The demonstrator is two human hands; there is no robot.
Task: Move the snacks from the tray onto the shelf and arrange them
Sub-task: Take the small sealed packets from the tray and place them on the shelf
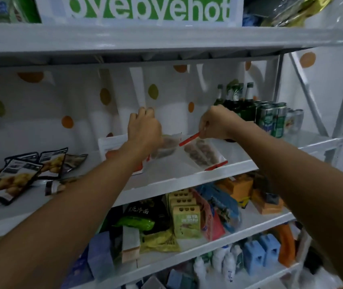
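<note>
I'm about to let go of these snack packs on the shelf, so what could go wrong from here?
The clear snack pack lies close to the shelf's front edge, held only by its red strip in the right hand; released carelessly, it might slide off. The left hand covers a second snack pack, so the two packs may end up overlapping. The right forearm passes near the bottles and could knock them.

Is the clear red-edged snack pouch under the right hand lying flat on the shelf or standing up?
Mostly flat: the clear pouch rests on the shelf, with the right hand pinching and lifting its far red edge.
</note>
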